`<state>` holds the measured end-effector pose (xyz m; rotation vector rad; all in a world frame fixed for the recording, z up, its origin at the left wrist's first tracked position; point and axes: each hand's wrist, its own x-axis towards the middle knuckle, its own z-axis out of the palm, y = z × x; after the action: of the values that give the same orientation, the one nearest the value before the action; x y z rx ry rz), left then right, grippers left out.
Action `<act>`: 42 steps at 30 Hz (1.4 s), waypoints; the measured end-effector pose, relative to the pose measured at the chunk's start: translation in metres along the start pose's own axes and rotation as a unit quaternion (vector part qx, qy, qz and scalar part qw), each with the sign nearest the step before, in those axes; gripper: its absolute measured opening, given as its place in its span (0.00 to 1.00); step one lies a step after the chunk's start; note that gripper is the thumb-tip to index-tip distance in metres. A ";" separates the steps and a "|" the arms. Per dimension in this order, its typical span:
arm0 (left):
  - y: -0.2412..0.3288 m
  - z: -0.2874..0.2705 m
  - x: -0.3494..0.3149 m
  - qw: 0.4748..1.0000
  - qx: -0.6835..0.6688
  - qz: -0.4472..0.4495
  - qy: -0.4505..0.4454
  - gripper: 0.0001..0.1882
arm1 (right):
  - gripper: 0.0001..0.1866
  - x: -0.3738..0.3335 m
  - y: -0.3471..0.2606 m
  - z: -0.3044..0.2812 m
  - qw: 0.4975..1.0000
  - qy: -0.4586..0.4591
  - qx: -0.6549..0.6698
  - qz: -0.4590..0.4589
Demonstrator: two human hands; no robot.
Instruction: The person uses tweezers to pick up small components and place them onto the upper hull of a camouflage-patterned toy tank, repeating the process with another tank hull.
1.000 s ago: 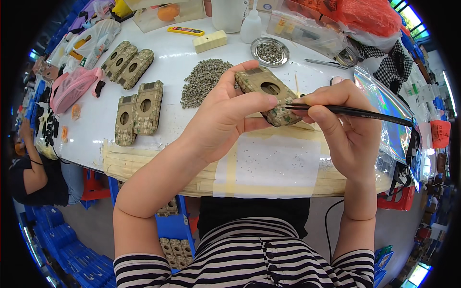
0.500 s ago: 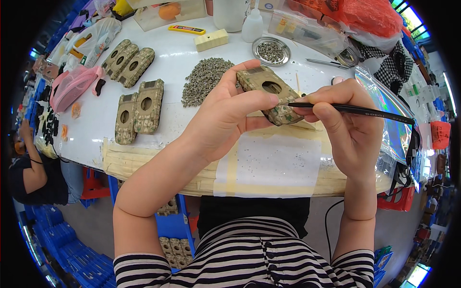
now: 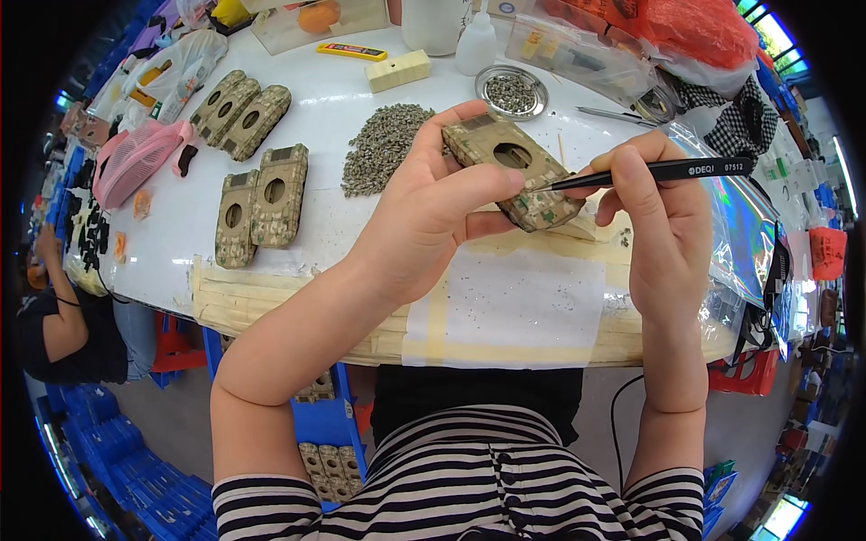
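My left hand is closed around a camouflage-patterned model tank hull, tilted, with a round hole in its top. The thumb rests on the top face beside the hole, with fingers wrapped along the edges. In my right hand, thumb and fingers pinch black pointed tweezers. Their tips reach the hull's top near my left thumb; whether they grip a tiny part cannot be made out. A heap of small grey-green pieces lies left of the hull. More such pieces fill a round metal dish beyond it.
Two matching hulls lie at left, with three more behind. White paper with scattered specks lies before me. A cream block, squeeze bottle and yellow cutter stand behind. Another person sits at far left.
The tweezers have rolled in my right hand so their broad side shows, and their outer end has risen. My right fingers have shifted their grip. The hull has barely moved.
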<state>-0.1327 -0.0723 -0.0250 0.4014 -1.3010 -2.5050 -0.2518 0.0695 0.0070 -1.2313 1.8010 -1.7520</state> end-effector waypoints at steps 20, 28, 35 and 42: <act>-0.002 0.002 -0.001 0.999 0.007 0.036 0.002 0.37 | 0.11 0.000 0.013 0.000 0.999 -0.019 0.031 -0.016; -0.001 0.002 -0.002 1.000 0.001 0.023 0.001 0.37 | 0.10 0.001 0.011 -0.004 0.997 -0.063 -0.009 -0.054; 0.003 -0.001 -0.002 0.999 0.044 0.001 -0.002 0.39 | 0.10 0.008 0.007 -0.020 0.984 -0.125 -0.091 -0.088; 0.003 0.001 -0.002 0.998 0.059 -0.010 -0.010 0.38 | 0.09 0.008 0.006 -0.021 0.984 -0.142 -0.057 -0.095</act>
<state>-0.1306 -0.0720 -0.0220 0.4180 -1.4649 -2.4608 -0.2737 0.0757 0.0078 -1.6557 1.6813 -1.4898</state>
